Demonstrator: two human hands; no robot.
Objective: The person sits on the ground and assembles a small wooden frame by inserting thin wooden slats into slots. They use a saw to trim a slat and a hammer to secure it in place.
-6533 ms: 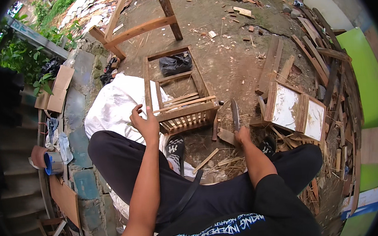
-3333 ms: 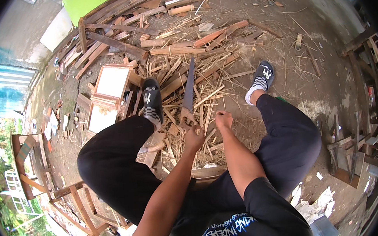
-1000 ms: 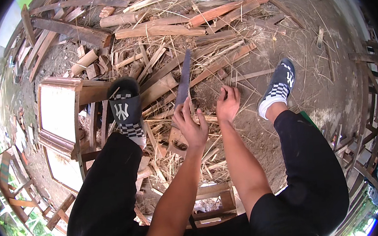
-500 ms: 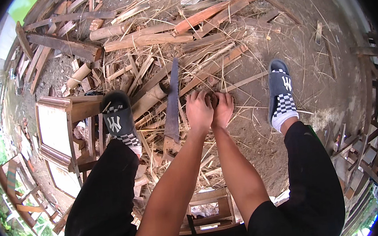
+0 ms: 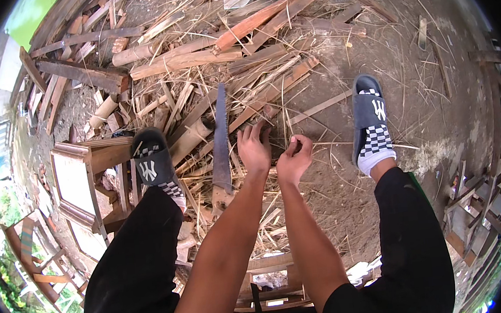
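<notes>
Low over the littered ground between my feet, my left hand (image 5: 254,150) has its fingers stretched forward and a little apart, with nothing visible in it. Just to its right, separated by a small gap, my right hand (image 5: 295,159) is curled, thumb and fingers together; anything pinched there is too small to make out. Thin dry straws lie around its fingertips. A handsaw (image 5: 220,136) rests left of my left hand, blade pointing away, its wooden handle (image 5: 221,198) nearer me. Beside the blade lies a bamboo piece (image 5: 192,139) with its hollow end showing.
Split wood (image 5: 185,62) and reddish planks (image 5: 274,17) are piled ahead. A wooden frame with white panels (image 5: 73,178) stands by my left sandal (image 5: 152,159). My right sandal (image 5: 365,110) is on bare dirt. Wooden chair-like frames (image 5: 475,208) stand at right.
My hands have come apart from being pressed together around a small dark thing. The right hand is now drawn back and curled, while the left has its fingers extended. The view has shifted slightly.
</notes>
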